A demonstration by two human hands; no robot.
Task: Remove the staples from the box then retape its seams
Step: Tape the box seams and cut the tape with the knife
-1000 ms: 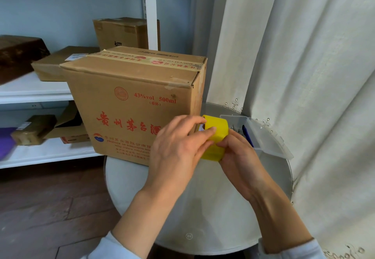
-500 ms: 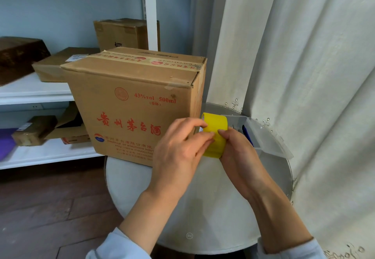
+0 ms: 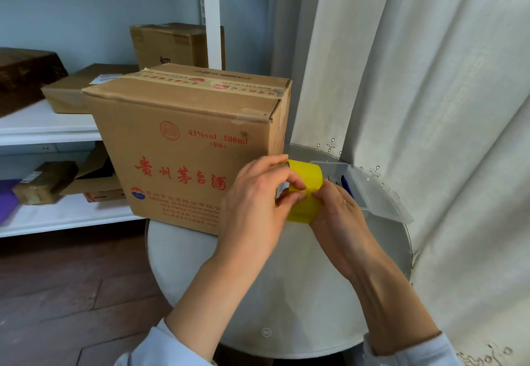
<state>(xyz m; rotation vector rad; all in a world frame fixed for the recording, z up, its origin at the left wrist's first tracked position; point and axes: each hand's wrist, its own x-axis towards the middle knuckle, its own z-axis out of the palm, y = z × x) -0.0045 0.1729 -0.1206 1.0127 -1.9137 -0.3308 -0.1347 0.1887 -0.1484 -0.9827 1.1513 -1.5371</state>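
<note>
So the box [image 3: 189, 148] sits on the round table [image 3: 258, 294], closed, old tape along its top seam. Both hands have the yellow tape roll [image 3: 307, 191] just off the box's lower right corner. Left hand [image 3: 258, 202] pinches the roll's edge, right hand [image 3: 341, 219] curls round its far side. Looks like they're hunting for the tape's free end. The top seam lies up and left of the fingers, so the roll has to go up there next.

I see my left hand [image 3: 255, 199] and right hand [image 3: 338, 213] both gripping a yellow tape roll [image 3: 305, 191], the cardboard box [image 3: 186, 148] just beyond my left hand, a clear plastic container [image 3: 381, 193] beyond my right.
</note>
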